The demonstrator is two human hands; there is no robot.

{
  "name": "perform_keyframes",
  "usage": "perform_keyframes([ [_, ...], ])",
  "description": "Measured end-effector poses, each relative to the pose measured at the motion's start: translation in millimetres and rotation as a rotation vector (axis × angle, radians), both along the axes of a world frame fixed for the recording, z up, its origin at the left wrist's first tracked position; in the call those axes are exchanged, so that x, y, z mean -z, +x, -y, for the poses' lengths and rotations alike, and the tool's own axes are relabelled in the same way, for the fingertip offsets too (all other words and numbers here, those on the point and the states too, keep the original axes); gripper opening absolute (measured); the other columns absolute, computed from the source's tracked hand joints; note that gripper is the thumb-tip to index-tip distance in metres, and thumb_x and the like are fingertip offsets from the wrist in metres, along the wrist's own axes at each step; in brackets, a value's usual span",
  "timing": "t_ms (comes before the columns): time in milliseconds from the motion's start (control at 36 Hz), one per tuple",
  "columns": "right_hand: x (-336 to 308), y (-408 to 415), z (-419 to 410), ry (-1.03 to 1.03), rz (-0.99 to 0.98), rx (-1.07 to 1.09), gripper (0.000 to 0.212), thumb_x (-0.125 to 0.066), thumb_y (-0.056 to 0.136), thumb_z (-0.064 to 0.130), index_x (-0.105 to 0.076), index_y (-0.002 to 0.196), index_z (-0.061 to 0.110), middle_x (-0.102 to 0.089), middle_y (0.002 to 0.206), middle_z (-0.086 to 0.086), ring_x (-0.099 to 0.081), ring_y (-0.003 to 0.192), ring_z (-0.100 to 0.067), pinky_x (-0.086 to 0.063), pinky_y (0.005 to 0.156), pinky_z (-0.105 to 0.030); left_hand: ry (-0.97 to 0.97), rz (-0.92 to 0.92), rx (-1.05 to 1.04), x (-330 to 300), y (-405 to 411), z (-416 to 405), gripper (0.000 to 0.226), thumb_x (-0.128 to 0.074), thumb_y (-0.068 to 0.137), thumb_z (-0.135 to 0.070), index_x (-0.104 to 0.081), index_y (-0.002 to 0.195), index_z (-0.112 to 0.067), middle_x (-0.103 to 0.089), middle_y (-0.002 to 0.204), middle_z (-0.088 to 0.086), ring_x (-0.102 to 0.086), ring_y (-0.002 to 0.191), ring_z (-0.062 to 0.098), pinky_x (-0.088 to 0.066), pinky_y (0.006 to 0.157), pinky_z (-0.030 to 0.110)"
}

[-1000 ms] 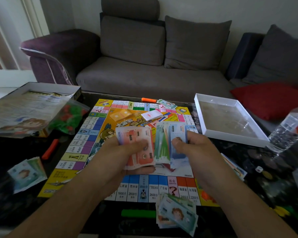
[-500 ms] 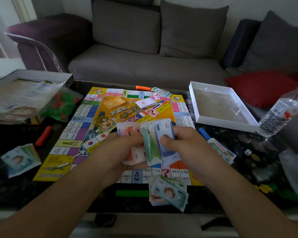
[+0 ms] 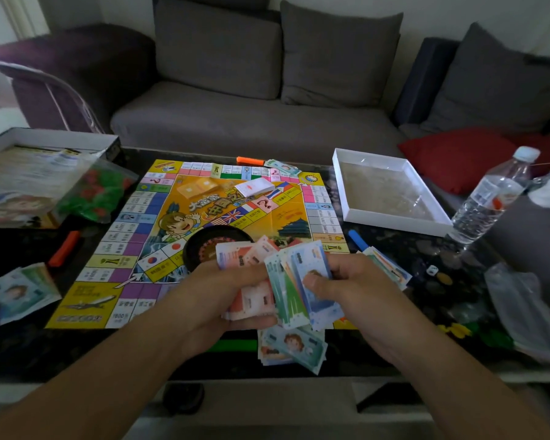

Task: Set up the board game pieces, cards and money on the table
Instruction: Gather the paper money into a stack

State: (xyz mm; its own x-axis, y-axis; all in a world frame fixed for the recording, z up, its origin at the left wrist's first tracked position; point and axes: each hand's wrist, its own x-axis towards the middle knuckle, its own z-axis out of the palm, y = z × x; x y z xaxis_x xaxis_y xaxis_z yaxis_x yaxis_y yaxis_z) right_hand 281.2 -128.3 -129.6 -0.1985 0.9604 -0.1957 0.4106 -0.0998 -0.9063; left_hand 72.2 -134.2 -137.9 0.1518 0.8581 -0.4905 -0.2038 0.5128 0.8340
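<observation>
- From the head view, both hands are up over the near edge of the game board (image 3: 204,223), which lies flat on the dark table (image 3: 442,300).
- The left hand (image 3: 216,300) grips a stack of pink-and-orange play money (image 3: 251,300), fingers curled under it and thumb across the top.
- The right hand (image 3: 353,290) pinches a fan of green and blue bills (image 3: 302,281), its thumb pressed on the front blue one; the two bundles overlap between the hands.
- A black roulette wheel (image 3: 204,246) sits on the board just behind the left hand.
- A white card deck (image 3: 256,186) rests on the board's far half.
- Loose money piles lie on the table: one just below the hands (image 3: 291,347), one off to the left (image 3: 19,290), one just right of the right hand (image 3: 391,268), one at the far edge (image 3: 283,168).
- A white box tray (image 3: 394,217) stands to the right of the board, a water bottle (image 3: 489,201) beyond it.
- A bag of red and green pieces (image 3: 92,195) lies left of the board.
</observation>
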Motion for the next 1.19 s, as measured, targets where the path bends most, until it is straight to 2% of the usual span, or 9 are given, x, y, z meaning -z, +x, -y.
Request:
perform_keyframes([
  [222,-3,22,-1,-0.053,0.159,-0.031,0.023,-0.065,0.103,0.024,-0.077,0.097,0.006,-0.077,0.1,-0.016,-0.073,0.094,-0.04,-0.057,0.094,-0.062,0.017,-0.147,0.03,-1,-12,-6,0.026,-0.076,0.092,-0.02,-0.074,0.114,-0.007,-0.081,0.101,0.012,-0.079,0.091,0.027,-0.066,0.072,0.049],
  [361,0,23,4,-0.135,0.353,-0.12,0.044,-0.068,0.085,0.045,-0.072,0.101,0.005,-0.07,0.111,-0.024,-0.07,0.1,-0.044,-0.056,0.092,-0.057,-0.032,-0.17,-0.014,0,-23,-16,0.021,-0.064,0.103,-0.02,-0.073,0.112,-0.004,-0.08,0.105,0.015,-0.079,0.093,0.029,-0.065,0.072,0.05],
  [472,4,23,6,-0.173,0.449,-0.142,0.02,-0.065,0.102,0.027,-0.072,0.087,0.015,-0.075,0.092,-0.009,-0.074,0.08,-0.017,-0.052,0.065,-0.024,-0.042,-0.131,-0.028,-3,-23,-17,0.023,-0.055,0.107,-0.016,-0.069,0.115,0.0,-0.079,0.105,0.018,-0.078,0.096,0.031,-0.065,0.075,0.054],
  [583,1,22,7,-0.128,0.524,-0.149,0.026,-0.064,0.103,0.026,-0.067,0.08,0.015,-0.068,0.079,-0.004,-0.067,0.061,-0.005,-0.044,0.052,-0.015,-0.025,-0.141,-0.007,-4,-23,-17,0.022,-0.056,0.106,-0.012,-0.067,0.118,0.003,-0.079,0.104,0.019,-0.079,0.095,0.032,-0.065,0.072,0.055],
  [694,-4,24,7,-0.091,0.587,-0.15,0.025,-0.063,0.102,0.029,-0.067,0.092,0.007,-0.07,0.086,-0.011,-0.068,0.069,-0.02,-0.047,0.06,-0.029,0.005,-0.147,0.008,-5,-23,-15,0.02,-0.056,0.106,-0.01,-0.066,0.119,0.001,-0.079,0.103,0.02,-0.079,0.094,0.032,-0.065,0.072,0.055],
  [806,-6,25,8,-0.078,0.622,-0.172,0.028,-0.062,0.1,0.031,-0.062,0.092,0.004,-0.066,0.086,-0.011,-0.062,0.069,-0.016,-0.047,0.063,-0.033,0.042,-0.163,0.018,-6,-23,-14,0.019,-0.06,0.104,-0.008,-0.066,0.121,-0.005,-0.079,0.102,0.018,-0.079,0.091,0.031,-0.065,0.066,0.052],
  [917,-13,27,9,-0.055,0.579,-0.166,0.027,-0.061,0.103,0.032,-0.067,0.1,0.006,-0.072,0.096,-0.013,-0.072,0.083,-0.027,-0.058,0.071,-0.043,0.073,-0.125,0.014,-7,-23,-12,0.023,-0.064,0.101,-0.009,-0.066,0.123,-0.006,-0.079,0.103,0.019,-0.079,0.093,0.033,-0.065,0.067,0.053],
  [1028,-20,25,7,-0.029,0.303,-0.094,0.026,-0.066,0.097,0.038,-0.075,0.102,0.014,-0.077,0.099,-0.008,-0.075,0.092,-0.032,-0.058,0.091,-0.061,0.085,-0.073,-0.013,-7,-17,-8,0.024,-0.071,0.095,-0.012,-0.07,0.118,-0.005,-0.079,0.102,0.018,-0.079,0.091,0.033,-0.065,0.065,0.049],
  [1195,-12,3,12,-0.071,-0.011,-0.077,0.019,-0.062,0.104,0.018,-0.08,0.109,0.022,-0.081,0.105,0.001,-0.077,0.097,-0.025,-0.058,0.095,-0.052,0.069,0.042,-0.034,-5,4,0,0.016,-0.074,0.091,-0.024,-0.075,0.104,-0.014,-0.08,0.099,0.014,-0.079,0.083,0.024,-0.065,0.066,0.042],
])
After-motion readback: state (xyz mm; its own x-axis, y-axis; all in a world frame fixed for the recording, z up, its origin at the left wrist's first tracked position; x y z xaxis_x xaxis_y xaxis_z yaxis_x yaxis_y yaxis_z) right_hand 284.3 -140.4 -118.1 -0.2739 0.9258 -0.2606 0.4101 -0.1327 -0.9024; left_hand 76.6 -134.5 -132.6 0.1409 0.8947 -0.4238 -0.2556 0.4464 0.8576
